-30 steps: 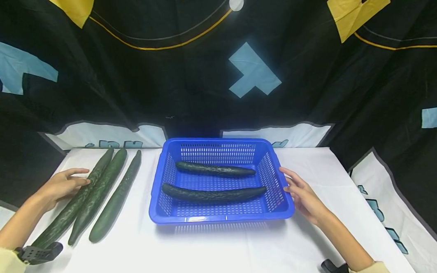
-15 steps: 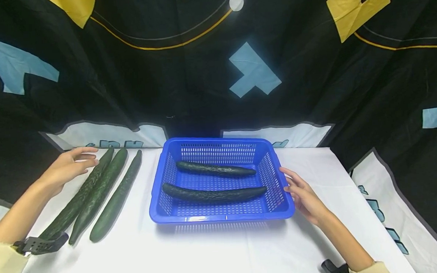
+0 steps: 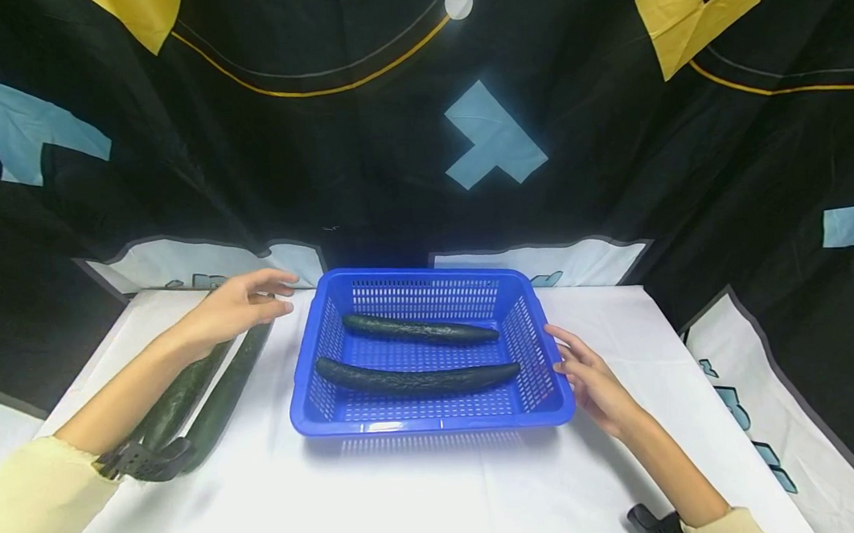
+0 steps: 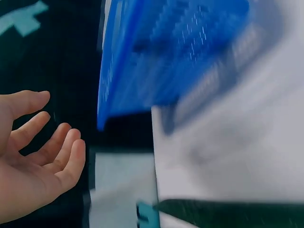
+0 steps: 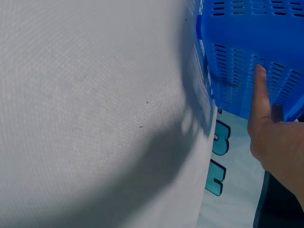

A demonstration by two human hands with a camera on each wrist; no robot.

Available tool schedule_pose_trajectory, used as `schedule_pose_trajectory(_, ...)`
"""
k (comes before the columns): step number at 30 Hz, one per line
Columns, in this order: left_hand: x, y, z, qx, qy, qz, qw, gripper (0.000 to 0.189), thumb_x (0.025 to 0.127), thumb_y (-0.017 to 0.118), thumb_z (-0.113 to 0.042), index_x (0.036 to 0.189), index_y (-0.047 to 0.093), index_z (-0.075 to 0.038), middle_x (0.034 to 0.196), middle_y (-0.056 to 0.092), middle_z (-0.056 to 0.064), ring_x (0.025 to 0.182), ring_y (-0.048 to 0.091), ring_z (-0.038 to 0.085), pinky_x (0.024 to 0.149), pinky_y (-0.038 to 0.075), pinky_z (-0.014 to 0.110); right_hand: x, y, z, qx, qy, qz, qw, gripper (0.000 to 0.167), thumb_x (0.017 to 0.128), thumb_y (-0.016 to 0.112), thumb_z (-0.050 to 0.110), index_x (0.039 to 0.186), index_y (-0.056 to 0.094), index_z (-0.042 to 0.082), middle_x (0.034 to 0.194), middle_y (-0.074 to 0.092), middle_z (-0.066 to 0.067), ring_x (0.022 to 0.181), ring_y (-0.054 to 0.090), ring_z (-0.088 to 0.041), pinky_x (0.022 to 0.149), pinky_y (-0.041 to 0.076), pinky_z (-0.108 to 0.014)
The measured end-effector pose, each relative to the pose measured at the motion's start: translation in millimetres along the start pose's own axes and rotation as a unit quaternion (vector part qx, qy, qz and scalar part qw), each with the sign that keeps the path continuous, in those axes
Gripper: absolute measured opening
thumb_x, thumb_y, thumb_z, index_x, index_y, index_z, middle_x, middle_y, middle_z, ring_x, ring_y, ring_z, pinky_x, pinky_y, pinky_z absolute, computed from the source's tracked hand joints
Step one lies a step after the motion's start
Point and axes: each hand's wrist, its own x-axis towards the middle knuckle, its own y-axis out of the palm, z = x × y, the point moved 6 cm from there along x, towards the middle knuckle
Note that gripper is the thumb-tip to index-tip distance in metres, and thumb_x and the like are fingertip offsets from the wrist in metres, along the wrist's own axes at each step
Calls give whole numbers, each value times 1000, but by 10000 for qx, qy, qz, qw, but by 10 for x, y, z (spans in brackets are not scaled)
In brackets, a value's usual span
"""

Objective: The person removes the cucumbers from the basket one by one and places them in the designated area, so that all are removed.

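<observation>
My left hand [image 3: 229, 305] hovers with its fingers extended over the far ends of the cucumbers at the left, holding nothing; in the left wrist view the palm [image 4: 33, 171] is bare. Beneath that forearm lie a cucumber [image 3: 233, 381] and another cucumber [image 3: 176, 400], partly covered by the arm and wrist camera. A blue plastic basket [image 3: 446, 426] stands mid-table. In it lie a far cucumber [image 3: 419, 330] and a near cucumber [image 3: 418, 380], crosswise and apart. My right hand [image 3: 600, 390] holds the basket's right rim, one finger [image 5: 260, 95] against the outer wall.
White cloth covers the table [image 3: 381, 502]. A black curtain [image 3: 363, 157] with blue and yellow shapes hangs behind its far edge. The left wrist camera [image 3: 150, 460] sits low over the near cucumber ends.
My left hand has moved off the leftmost cucumbers, up and then right toward the basket, carrying nothing. The right hand, basket and cucumbers have stayed put.
</observation>
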Motion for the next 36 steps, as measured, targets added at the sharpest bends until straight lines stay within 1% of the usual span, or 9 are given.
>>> schedule_pose_trajectory(5, 146, 261, -313, -272, 280, 406, 9984, 51, 95, 66, -17, 141, 49, -2, 137, 54, 25, 120, 57, 44, 95, 48, 59, -1, -8, 6, 16, 16, -34, 10000, 68, 95, 46, 3, 158, 24, 14, 158, 24, -22, 110, 61, -20, 86, 55, -34)
schedule_pose_trajectory(8, 248, 421, -457, -357, 413, 711, 9960, 48, 95, 66, -14, 139, 51, -4, 135, 54, 24, 118, 58, 42, 95, 48, 58, -5, -11, 10, 28, 17, -55, 10000, 68, 95, 46, 3, 158, 24, 14, 157, 25, -22, 110, 62, -19, 86, 55, -34)
schedule_pose_trajectory(10, 308, 535, -545, -340, 467, 915, 9941, 48, 95, 66, -16, 139, 51, -7, 134, 55, 22, 117, 59, 39, 94, 50, 55, -8, -8, 11, 38, 25, -60, 10000, 68, 95, 47, 3, 158, 24, 14, 157, 26, -21, 109, 62, -19, 85, 55, -34)
schedule_pose_trajectory(14, 405, 769, -732, -380, 651, 1308, 9885, 50, 94, 69, -17, 140, 51, -11, 132, 58, 16, 114, 62, 33, 89, 55, 46, -9, -2, 16, 16, 22, -43, 10000, 68, 95, 47, 3, 158, 24, 14, 157, 26, -21, 109, 62, -19, 85, 55, -34)
schedule_pose_trajectory(18, 502, 980, -898, -399, 890, 1608, 9822, 50, 93, 70, -18, 140, 52, -13, 132, 59, 13, 114, 63, 30, 88, 55, 44, -6, -4, 18, 13, 12, -41, 10000, 68, 94, 46, 2, 158, 24, 13, 157, 25, -22, 110, 62, -19, 85, 55, -34)
schedule_pose_trajectory(22, 586, 1182, -990, -426, 971, 1905, 9760, 48, 96, 67, -19, 141, 52, -14, 132, 59, 12, 116, 61, 28, 90, 55, 43, -5, 4, 20, 18, 4, -3, 10000, 68, 95, 46, 2, 158, 23, 13, 157, 24, -23, 111, 62, -20, 86, 55, -34)
schedule_pose_trajectory(28, 694, 1460, -1043, -360, 987, 2369, 9658, 43, 98, 65, -17, 139, 54, -12, 129, 61, 10, 119, 57, 26, 94, 52, 45, -10, 20, 28, 25, -4, 29, 10000, 68, 95, 46, 2, 158, 22, 13, 158, 23, -22, 112, 62, -21, 86, 55, -34)
schedule_pose_trajectory(31, 750, 1565, -1053, -357, 956, 2604, 9601, 40, 99, 64, -17, 137, 56, -10, 125, 63, 9, 120, 55, 25, 97, 49, 48, -14, 24, 31, 18, 2, 25, 10000, 69, 95, 45, 2, 158, 22, 13, 159, 22, -23, 111, 62, -21, 85, 55, -34)
schedule_pose_trajectory(36, 842, 1695, -1062, -402, 870, 2969, 9501, 40, 100, 63, -19, 138, 57, -10, 129, 63, 12, 123, 54, 24, 101, 46, 51, -16, 29, 26, 9, 11, 9, 10000, 69, 94, 46, 2, 158, 22, 12, 158, 23, -23, 109, 62, -21, 85, 55, -34)
